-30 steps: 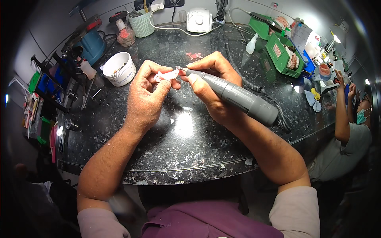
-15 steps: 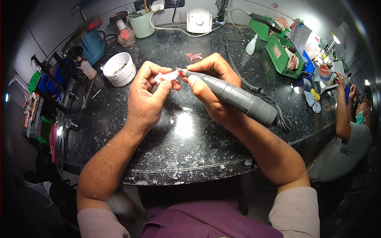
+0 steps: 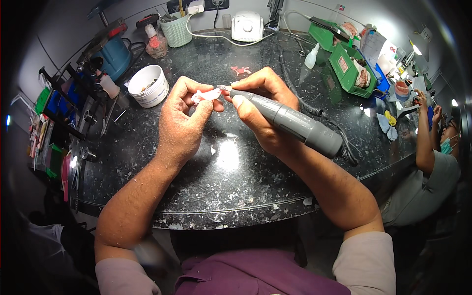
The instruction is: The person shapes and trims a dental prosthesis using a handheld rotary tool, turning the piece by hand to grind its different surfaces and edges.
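Over the middle of the dark table, my left hand pinches a small pink-and-white denture piece between thumb and fingers; part of it is hidden by them. My right hand is closed around a thick grey rotary handpiece in a pen-like grip. Its narrow tip meets or nearly meets the right end of the denture piece; I cannot tell whether they touch. From the back end of the handpiece a black cord runs off. Pink scraps lie on the table just beyond my hands.
A white tub stands left of my left hand. Behind are a pale green cup of tools and a white control box. A dropper bottle and green boxes with dental models are at right, near a masked person.
The handpiece and my right hand have shifted very slightly, with the back end a little lower. My left hand keeps its hold on the denture piece.
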`<act>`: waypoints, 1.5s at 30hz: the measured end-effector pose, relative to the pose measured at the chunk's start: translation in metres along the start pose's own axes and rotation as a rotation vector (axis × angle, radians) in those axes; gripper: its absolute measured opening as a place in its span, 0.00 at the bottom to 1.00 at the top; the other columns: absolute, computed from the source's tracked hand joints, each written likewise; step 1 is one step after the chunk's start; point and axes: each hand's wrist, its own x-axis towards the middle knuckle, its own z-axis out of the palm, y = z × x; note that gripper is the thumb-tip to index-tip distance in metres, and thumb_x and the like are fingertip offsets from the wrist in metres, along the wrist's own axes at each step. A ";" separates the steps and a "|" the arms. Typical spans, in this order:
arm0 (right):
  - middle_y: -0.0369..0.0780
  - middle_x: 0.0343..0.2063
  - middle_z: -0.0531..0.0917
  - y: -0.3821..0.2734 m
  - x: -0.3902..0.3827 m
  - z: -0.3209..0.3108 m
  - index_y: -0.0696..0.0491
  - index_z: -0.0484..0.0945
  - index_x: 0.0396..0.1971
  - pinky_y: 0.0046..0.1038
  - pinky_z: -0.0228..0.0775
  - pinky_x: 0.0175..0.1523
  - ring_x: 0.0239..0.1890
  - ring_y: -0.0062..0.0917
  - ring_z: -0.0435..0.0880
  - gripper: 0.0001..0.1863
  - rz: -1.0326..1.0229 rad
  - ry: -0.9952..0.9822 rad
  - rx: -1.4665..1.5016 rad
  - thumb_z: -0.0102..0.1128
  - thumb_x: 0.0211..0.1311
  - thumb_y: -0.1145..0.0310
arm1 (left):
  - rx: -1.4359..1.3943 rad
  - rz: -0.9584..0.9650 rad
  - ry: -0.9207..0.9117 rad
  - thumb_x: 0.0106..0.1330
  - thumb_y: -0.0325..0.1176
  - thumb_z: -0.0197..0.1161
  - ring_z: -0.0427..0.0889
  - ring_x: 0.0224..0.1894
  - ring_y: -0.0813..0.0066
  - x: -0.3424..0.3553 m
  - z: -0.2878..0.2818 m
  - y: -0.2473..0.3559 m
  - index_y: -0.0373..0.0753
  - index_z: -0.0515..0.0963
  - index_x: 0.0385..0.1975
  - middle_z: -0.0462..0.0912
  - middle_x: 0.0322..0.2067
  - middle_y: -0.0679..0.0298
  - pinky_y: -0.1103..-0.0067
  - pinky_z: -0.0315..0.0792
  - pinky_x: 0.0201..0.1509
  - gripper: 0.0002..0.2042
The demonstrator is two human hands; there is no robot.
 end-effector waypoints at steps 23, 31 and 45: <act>0.41 0.33 0.83 0.000 -0.001 0.000 0.59 0.76 0.38 0.25 0.78 0.43 0.38 0.25 0.87 0.09 -0.068 -0.071 -0.070 0.63 0.59 0.73 | 0.374 0.106 0.086 0.66 0.23 0.61 0.85 0.43 0.75 -0.003 0.004 0.011 0.34 0.72 0.42 0.83 0.38 0.59 0.79 0.76 0.49 0.07; 0.41 0.32 0.83 -0.002 -0.001 0.002 0.58 0.77 0.39 0.25 0.78 0.42 0.36 0.24 0.87 0.11 -0.045 -0.021 -0.046 0.64 0.57 0.72 | 0.441 0.167 0.094 0.65 0.23 0.62 0.85 0.44 0.73 -0.003 0.002 0.011 0.34 0.72 0.43 0.84 0.38 0.59 0.78 0.76 0.50 0.09; 0.42 0.33 0.83 0.003 -0.001 0.005 0.58 0.77 0.38 0.25 0.79 0.42 0.36 0.24 0.87 0.10 -0.126 0.019 -0.006 0.64 0.56 0.74 | 0.242 0.085 0.097 0.67 0.24 0.60 0.84 0.43 0.76 -0.003 0.004 0.011 0.34 0.71 0.43 0.83 0.37 0.59 0.79 0.76 0.49 0.08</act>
